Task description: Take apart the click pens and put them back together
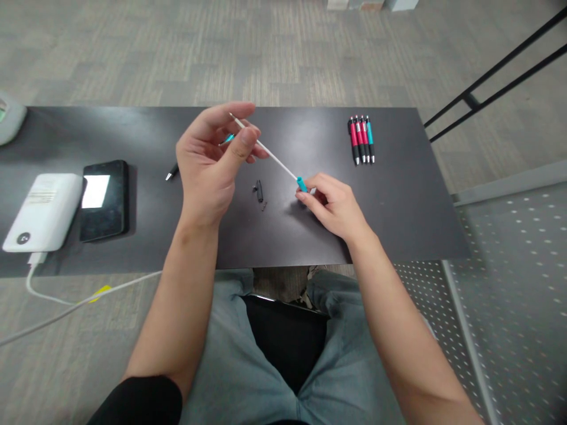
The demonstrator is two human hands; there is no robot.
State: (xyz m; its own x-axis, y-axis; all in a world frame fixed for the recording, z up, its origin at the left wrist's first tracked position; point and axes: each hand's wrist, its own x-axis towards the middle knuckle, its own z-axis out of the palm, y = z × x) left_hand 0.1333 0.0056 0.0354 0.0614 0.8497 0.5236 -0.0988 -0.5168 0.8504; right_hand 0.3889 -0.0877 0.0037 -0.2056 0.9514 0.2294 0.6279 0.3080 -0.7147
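Note:
My left hand (pixel 217 153) pinches a thin white pen refill (pixel 277 160) between thumb and fingers, its metal point sticking out up and to the left. The refill's lower right end meets a small teal plug-like pen part (pixel 302 184), which my right hand (pixel 330 200) grips with its fingertips. Whether the refill sits inside that part I cannot tell. Behind my left hand a bit of a teal pen barrel (pixel 228 139) shows, and a black piece with a silver tip (pixel 172 172) pokes out on the left. Between my hands lie a small black clip-like piece (pixel 259 190) and a tiny spring (pixel 264 206).
Several red and teal pens (pixel 362 140) lie side by side at the back right of the dark table (pixel 411 212). To the left are a black device with a screen (pixel 104 200) and a white power bank (pixel 44 212) with a cable (pixel 119 287) running off the edge.

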